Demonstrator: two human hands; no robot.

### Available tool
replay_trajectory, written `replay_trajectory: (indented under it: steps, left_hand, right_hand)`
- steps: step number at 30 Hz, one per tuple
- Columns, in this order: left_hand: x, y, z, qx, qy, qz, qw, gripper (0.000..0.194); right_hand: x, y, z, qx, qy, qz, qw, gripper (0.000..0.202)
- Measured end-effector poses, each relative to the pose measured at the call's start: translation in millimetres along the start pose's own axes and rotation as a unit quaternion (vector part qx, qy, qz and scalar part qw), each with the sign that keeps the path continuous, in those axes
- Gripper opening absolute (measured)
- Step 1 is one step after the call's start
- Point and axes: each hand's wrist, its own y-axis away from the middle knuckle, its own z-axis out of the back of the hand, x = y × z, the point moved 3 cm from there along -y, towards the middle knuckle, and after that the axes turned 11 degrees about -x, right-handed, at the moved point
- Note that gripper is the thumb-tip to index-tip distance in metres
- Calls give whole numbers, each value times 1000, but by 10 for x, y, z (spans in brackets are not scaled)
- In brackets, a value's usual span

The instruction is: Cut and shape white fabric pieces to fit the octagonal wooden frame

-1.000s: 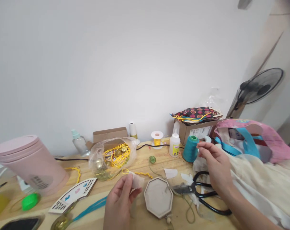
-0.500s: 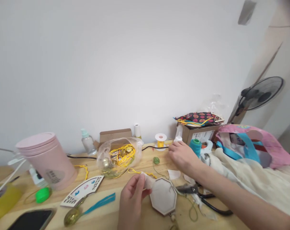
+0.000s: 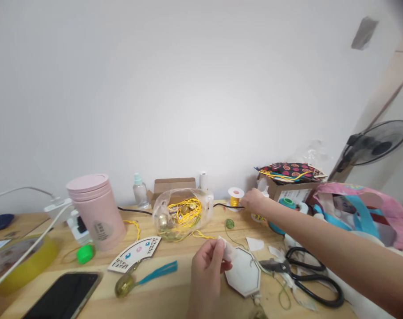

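Observation:
My left hand (image 3: pixel 209 266) pinches a small white scrap (image 3: pixel 228 250), thin like cloth or paper, between thumb and fingers. Just right of it, a white octagonal panel (image 3: pixel 244 277) with a dark edge lies flat on the table, partly under the scrap. My right arm reaches to the back, where my right hand (image 3: pixel 255 201) is closed around a small white bottle (image 3: pixel 258 218). Parts of this bottle show above and below the hand; the fingertips are hidden. A spool of yellow thread (image 3: pixel 235 198) stands left of that hand.
Black-handled scissors (image 3: pixel 309 277) lie under my right forearm. White scraps (image 3: pixel 255 243) and a green thread ball (image 3: pixel 229 224) are near the panel. Leftward are a plastic bag with yellow cords (image 3: pixel 184 212), fan-shaped piece (image 3: pixel 134 254), pink tumbler (image 3: pixel 96 212) and phone (image 3: pixel 63 297).
The view has swung left, so things sit farther right in the picture. My right hand has closed on the bottle at the back; my left hand keeps the white scrap.

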Motion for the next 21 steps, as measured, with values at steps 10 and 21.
replay_trajectory:
  steps: [10, 21]
  left_hand:
    - [51, -47, -6, -9, 4, -7, 1000, 27]
    - [-17, 11, -11, 0, -3, 0, 1000, 24]
  right_hand:
    - [81, -38, -42, 28, -39, -10, 999, 23]
    - [-188, -125, -51, -17, -140, -9, 990, 21]
